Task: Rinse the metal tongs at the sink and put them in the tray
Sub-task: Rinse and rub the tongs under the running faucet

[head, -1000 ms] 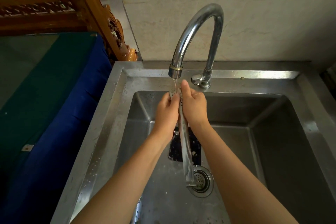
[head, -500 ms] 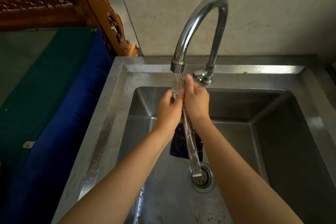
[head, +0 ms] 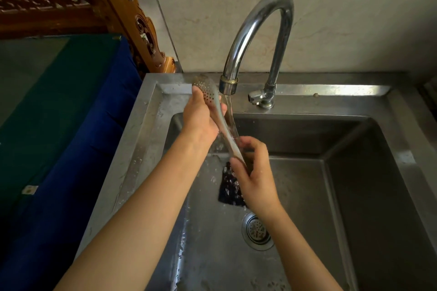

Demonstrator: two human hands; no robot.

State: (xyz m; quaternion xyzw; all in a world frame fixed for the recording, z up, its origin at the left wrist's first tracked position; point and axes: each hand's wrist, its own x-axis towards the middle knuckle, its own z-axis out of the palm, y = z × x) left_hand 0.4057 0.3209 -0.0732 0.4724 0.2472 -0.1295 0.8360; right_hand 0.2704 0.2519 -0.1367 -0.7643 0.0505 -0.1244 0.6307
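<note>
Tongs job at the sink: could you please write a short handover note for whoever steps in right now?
Left hand: shut on the tongs near the perforated head.
Right hand: shut on the tongs' lower end.
Tongs are held slanted over the sink, with water from the tap running onto the middle.
Done: rinsing is under way.
Left: finish rinsing, then put the tongs in the tray, which is not in view.

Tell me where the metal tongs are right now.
In the head view, the metal tongs slant under the tap over the sink, between the left hand and right hand.
</note>
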